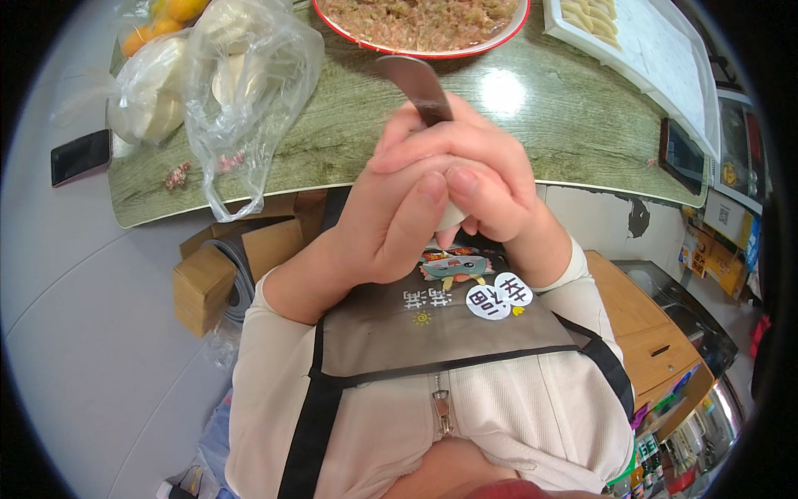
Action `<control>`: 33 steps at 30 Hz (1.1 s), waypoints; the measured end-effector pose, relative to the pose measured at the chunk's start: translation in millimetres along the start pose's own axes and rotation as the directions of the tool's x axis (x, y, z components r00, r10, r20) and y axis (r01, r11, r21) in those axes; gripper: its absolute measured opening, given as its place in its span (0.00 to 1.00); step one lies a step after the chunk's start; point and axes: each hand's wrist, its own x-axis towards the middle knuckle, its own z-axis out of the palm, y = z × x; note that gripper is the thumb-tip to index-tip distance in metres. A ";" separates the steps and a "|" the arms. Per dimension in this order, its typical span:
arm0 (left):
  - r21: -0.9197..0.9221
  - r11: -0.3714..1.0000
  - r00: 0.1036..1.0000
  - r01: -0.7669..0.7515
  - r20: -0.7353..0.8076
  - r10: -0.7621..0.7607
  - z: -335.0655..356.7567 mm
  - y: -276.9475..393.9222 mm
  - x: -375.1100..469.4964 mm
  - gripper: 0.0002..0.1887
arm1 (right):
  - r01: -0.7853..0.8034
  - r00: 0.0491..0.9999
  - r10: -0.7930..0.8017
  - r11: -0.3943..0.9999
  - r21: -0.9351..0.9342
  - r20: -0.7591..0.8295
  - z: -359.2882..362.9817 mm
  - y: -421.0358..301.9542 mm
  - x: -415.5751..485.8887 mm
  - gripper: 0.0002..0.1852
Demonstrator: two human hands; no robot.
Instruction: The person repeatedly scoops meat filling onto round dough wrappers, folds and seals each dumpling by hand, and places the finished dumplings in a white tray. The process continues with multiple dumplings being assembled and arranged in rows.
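Note:
My left hand (393, 212) and my right hand (499, 162) are clasped together above the table's near edge, thumbs side by side. Between them they press a pale piece of dough (454, 215), mostly hidden by the fingers. A flat metal spatula blade (414, 84) sticks out past the fingers on the far side; its grip is hidden, and I cannot tell which hand holds it. Beyond the blade, a red-rimmed white bowl (525, 22) holds minced filling (418, 25). At the upper right, shaped dumplings (589, 19) lie at the far end of a white tray (654, 68).
Plastic bags of round pale dough wrappers (149, 93) and orange fruit (165, 28) sit at the table's left. A phone (81, 157) lies beyond the left edge. A dark-screened device (682, 156) stands at the right edge. Below are a cardboard box (206, 287) and a wooden cabinet (648, 330).

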 end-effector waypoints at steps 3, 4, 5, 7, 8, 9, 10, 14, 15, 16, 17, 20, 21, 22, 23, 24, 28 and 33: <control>0.203 0.960 0.978 -0.194 -0.036 0.205 -0.1 -18.0 2.6 0.17 | 0.183 0.980 -0.195 0.964 -0.193 -0.044 5.9 8.7 -0.4 0.18; 0.189 0.961 0.976 -0.204 -0.042 0.216 -0.6 -21.3 1.9 0.18 | 0.222 0.971 -0.236 0.947 -0.231 -0.035 6.7 9.1 0.5 0.18; 0.172 0.962 0.974 -0.212 -0.048 0.223 0.0 -24.3 0.5 0.19 | 0.260 0.961 -0.277 0.928 -0.268 -0.025 7.1 9.0 1.2 0.18; -0.047 0.997 0.998 -0.066 -0.017 0.065 -4.5 -24.0 -5.2 0.23 | 0.230 0.969 -0.245 0.939 -0.255 -0.027 4.4 9.4 2.6 0.18; -0.155 0.988 1.000 0.013 0.012 -0.011 -6.8 -23.1 -8.1 0.25 | 0.196 0.975 -0.214 0.952 -0.236 -0.056 3.7 11.7 3.1 0.19; -0.263 0.960 0.995 0.092 0.050 -0.082 -9.2 -22.0 -10.9 0.27 | 0.045 0.996 -0.056 0.988 -0.145 -0.074 1.7 3.7 1.2 0.21; -0.352 0.921 0.985 0.168 0.091 -0.146 -12.0 -21.2 -12.7 0.29 | -0.105 0.991 0.102 0.994 -0.038 -0.085 0.1 -1.6 -0.4 0.24; -0.531 0.840 0.980 0.116 -0.079 -0.185 -11.9 -20.1 -3.9 0.31 | -0.290 0.934 0.305 0.951 0.106 -0.187 -9.5 1.2 -12.9 0.24; -0.543 0.835 0.981 0.085 -0.103 -0.166 -13.8 -23.4 -3.6 0.32 | -0.298 0.924 0.312 0.950 0.095 -0.222 -11.4 0.5 -15.3 0.22; -0.498 0.864 0.967 0.076 -0.174 -0.186 -3.7 -23.0 -1.4 0.31 | -0.233 0.934 0.223 0.972 -0.004 -0.280 -5.9 2.7 -14.4 0.18; -0.451 0.890 0.948 0.071 -0.246 -0.200 1.6 -21.6 -0.4 0.31 | -0.170 0.936 0.127 0.980 -0.106 -0.328 -1.7 5.0 -12.7 0.14; -0.243 0.960 0.915 0.139 -0.340 -0.219 10.1 -19.5 6.1 0.32 | -0.105 0.918 -0.033 0.941 -0.323 -0.395 -0.3 6.4 -13.9 0.05; -0.161 0.976 0.901 0.144 -0.388 -0.197 12.6 -20.5 10.3 0.31 | -0.081 0.914 -0.099 0.907 -0.414 -0.395 -1.7 6.7 -13.9 0.05; -0.318 0.938 0.904 0.137 -0.347 -0.250 10.6 -20.5 10.7 0.31 | -0.026 0.894 -0.201 0.869 -0.494 -0.400 -1.5 6.2 -13.7 0.04; -0.467 0.874 0.908 0.133 -0.296 -0.297 7.5 -20.5 8.7 0.30 | -0.037 0.872 -0.216 0.865 -0.500 -0.438 0.3 5.5 -15.5 0.04; -0.599 0.790 0.912 0.128 -0.241 -0.331 5.1 -20.4 7.7 0.30 | -0.041 0.850 -0.235 0.863 -0.504 -0.472 3.1 6.1 -17.0 0.03; -0.571 0.821 0.906 -0.006 -0.351 -0.237 17.8 -25.7 12.7 0.26 | -0.013 0.833 -0.236 0.896 -0.444 -0.500 -0.5 14.2 -22.2 0.06; -0.240 0.966 0.911 0.098 -0.369 -0.184 21.4 -30.1 22.5 0.25 | -0.176 0.902 0.073 0.962 -0.209 -0.426 -33.9 -8.4 -11.3 0.08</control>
